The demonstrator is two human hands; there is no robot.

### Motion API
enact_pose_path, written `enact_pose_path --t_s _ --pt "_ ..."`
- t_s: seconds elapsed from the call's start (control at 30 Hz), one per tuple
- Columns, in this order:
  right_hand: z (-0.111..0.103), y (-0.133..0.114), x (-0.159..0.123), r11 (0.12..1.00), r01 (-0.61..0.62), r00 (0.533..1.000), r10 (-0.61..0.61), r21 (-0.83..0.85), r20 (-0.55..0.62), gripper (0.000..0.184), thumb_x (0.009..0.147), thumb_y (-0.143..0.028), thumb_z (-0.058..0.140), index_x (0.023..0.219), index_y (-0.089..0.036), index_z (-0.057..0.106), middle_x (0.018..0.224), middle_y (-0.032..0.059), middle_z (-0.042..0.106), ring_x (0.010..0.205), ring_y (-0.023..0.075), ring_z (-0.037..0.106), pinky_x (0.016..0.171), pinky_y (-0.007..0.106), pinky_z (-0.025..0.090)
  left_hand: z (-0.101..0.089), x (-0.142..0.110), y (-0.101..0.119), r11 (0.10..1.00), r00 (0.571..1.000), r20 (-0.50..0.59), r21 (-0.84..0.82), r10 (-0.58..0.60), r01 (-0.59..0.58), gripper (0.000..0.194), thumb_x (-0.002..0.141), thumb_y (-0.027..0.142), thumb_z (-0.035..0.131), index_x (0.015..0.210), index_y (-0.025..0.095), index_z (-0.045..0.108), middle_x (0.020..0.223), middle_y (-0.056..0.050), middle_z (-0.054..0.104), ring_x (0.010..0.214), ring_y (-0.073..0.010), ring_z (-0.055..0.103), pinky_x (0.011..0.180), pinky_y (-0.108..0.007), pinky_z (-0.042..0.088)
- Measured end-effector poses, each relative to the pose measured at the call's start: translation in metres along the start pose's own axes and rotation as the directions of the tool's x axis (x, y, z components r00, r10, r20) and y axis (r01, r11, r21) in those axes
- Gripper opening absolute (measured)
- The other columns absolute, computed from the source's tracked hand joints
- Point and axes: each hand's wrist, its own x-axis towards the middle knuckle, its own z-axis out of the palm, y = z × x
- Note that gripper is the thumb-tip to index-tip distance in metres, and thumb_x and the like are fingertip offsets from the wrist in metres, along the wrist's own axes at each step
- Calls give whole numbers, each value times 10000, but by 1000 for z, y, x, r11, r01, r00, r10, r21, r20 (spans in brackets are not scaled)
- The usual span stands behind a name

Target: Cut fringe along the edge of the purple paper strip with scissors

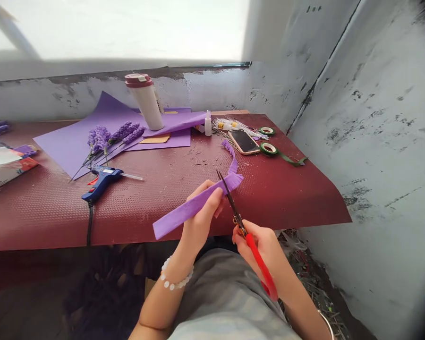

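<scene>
My left hand is closed on a folded strip of purple crepe paper, thumb on top and fingers beneath. The strip slants up to the right, and its far end is cut into a fringe that trails in a curl onto the table. In my right hand is a pair of scissors with red handles and dark blades. The blades straddle or lie across the strip's edge just beyond my left thumb, slightly apart at the tips. My right fingers partly hide the handle loops.
On the dark red table lie a blue glue gun, purple flower stems and purple sheets. Behind stand a lidded cup and a small white bottle. A phone and green tape rolls are at right.
</scene>
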Motion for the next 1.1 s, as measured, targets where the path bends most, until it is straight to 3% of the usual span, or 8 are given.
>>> enact_pose_path --t_s 0.13,0.27,0.4,0.5,0.7,0.87,0.97,1.1 --pt "4 -12 -4 998 3 999 -6 -56 -52 144 822 -350 642 768 -298 519 615 -64 495 564 166 416 542 301 362 -15 -1 15 998 999 37 58 -26 24 351 1088 404 733 801 218 654 681 32 603 621 -130 518 607 -272 410" --pt "4 -17 -5 974 7 986 -45 -228 -160 111 780 -338 659 795 -313 552 572 -72 483 506 185 437 533 318 366 -29 -4 24 992 997 62 120 -51 43 356 1074 433 778 810 204 712 702 10 689 617 -129 580 606 -262 446" --pt "5 -9 -5 965 24 975 -81 -261 -209 122 767 -333 657 786 -325 537 573 -65 496 506 193 448 524 318 387 -24 -11 23 995 996 1 46 -90 90 379 1058 461 810 794 204 720 695 2 714 602 -129 610 600 -257 483" --pt "7 -3 -8 982 34 981 -68 -186 -180 192 755 -312 660 747 -328 469 575 -70 487 497 172 435 496 298 353 -14 -18 20 988 988 -29 -39 -152 151 394 1013 504 868 801 210 715 696 0 730 577 -129 617 563 -251 495" --pt "9 -2 -15 1000 7 999 -7 20 -37 124 731 -261 620 785 -305 517 603 -79 501 512 150 407 480 265 369 -8 -24 18 950 965 21 -173 -261 260 430 919 567 967 833 206 750 624 29 696 491 -97 585 471 -201 433" --pt "11 1 -21 977 -99 994 89 190 62 189 740 -255 641 750 -300 458 631 -87 444 581 139 346 504 266 303 -11 -24 15 971 976 31 -102 -215 217 405 948 543 940 819 207 753 587 28 673 458 -97 545 441 -200 412" --pt "15 6 -26 942 -208 972 168 263 167 222 834 -363 660 745 -294 468 639 -84 400 585 140 321 502 277 281 -10 -26 16 980 979 36 -3 -200 200 354 1007 448 870 792 212 718 578 36 636 476 -95 512 463 -208 393" --pt "20 17 -34 930 -259 959 214 260 188 352 948 -548 616 760 -306 443 579 -101 312 536 138 281 469 286 248 -5 -27 12 972 974 80 121 -212 202 375 1058 398 784 759 215 652 603 41 607 526 -98 490 521 -224 402"
